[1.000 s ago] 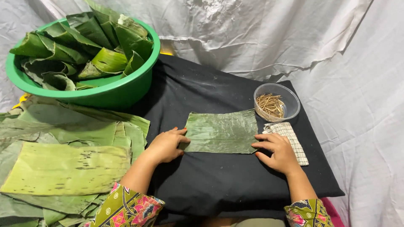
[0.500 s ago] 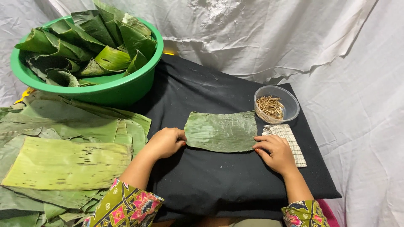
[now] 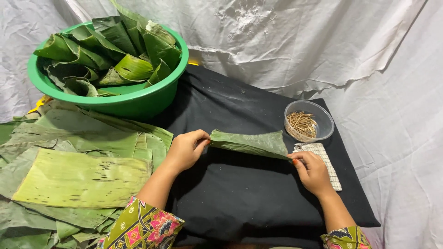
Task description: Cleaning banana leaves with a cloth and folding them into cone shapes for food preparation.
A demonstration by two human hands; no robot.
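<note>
Two hands, left hand (image 3: 184, 150) and right hand (image 3: 311, 169), pinch a banana leaf piece (image 3: 251, 142) with fingers closed on its ends, its underside hidden, above the black-clothed tabletop (image 3: 240, 198), white sheets (image 3: 295, 41) at twelve o'clock.

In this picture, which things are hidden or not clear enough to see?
Head view only:
- Underside of the leaf piece, lifted by the left hand and right hand: faces away.
- Checked cloth: partly under the right hand.
- Green basin bottom: covered by folded leaves.
- Leaf stack: cut by the left edge.
</note>
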